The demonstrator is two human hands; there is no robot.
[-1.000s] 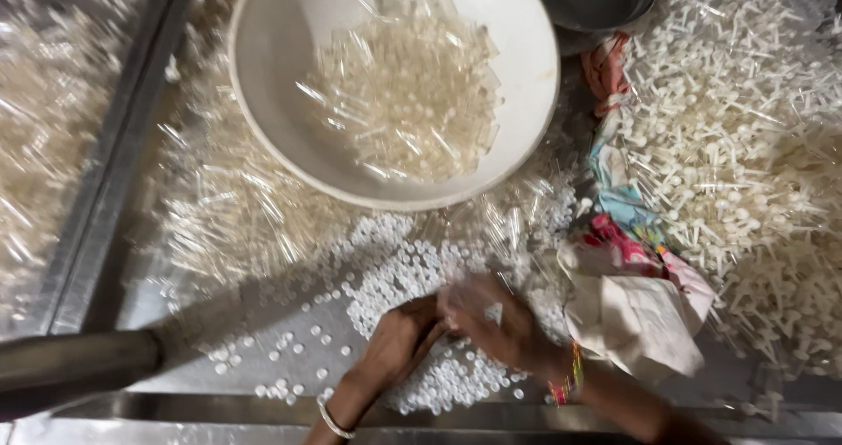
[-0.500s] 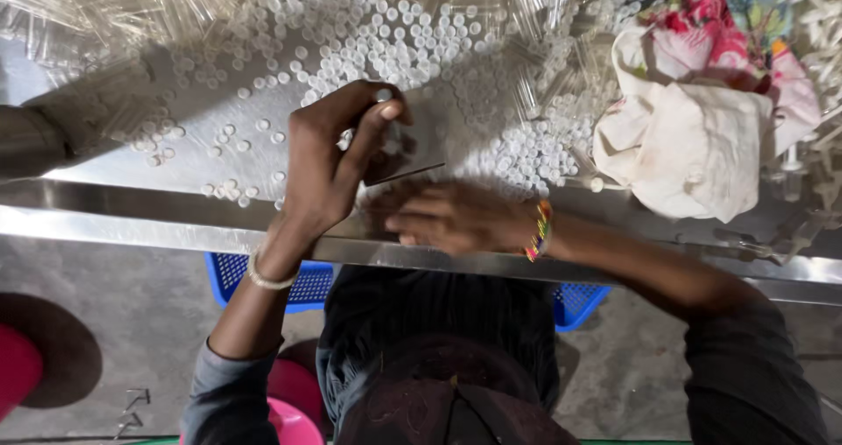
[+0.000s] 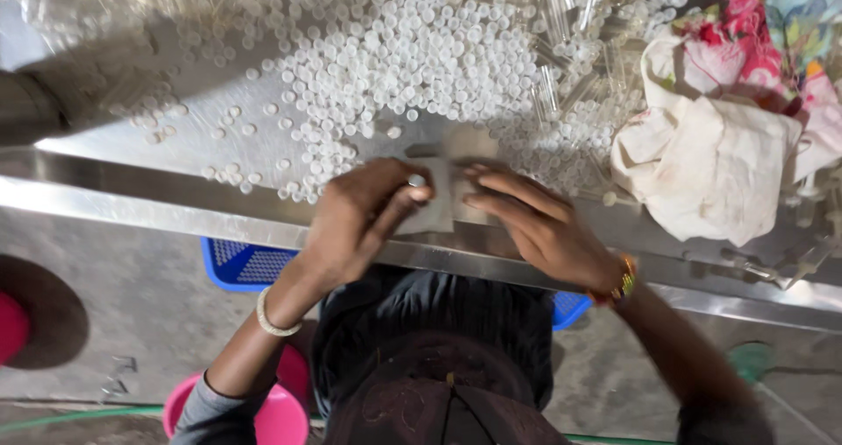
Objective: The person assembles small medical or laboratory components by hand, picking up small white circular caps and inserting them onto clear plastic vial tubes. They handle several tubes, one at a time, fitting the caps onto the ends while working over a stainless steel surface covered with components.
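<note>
My left hand [image 3: 364, 221], with a white bangle on its wrist, pinches the left side of a small flat pale piece [image 3: 438, 210] at the metal table's front edge [image 3: 158, 206]. A tiny round white cap [image 3: 417, 180] sits at its fingertips. My right hand [image 3: 535, 226], with a coloured bracelet, presses its fingers on the right side of the same piece. Just beyond both hands lies a wide spread of small white caps [image 3: 395, 55].
Clear plastic tubes [image 3: 561, 24] lie among the caps at the back right. A bundle of white and flowered cloth [image 3: 710, 160] sits to the right. Below the edge are a blue crate [image 3: 241, 265], a pink stool [image 3: 281, 414] and grey floor.
My left hand has come down from over the caps to the table edge and met my right hand on the flat piece. The view has shifted slightly.
</note>
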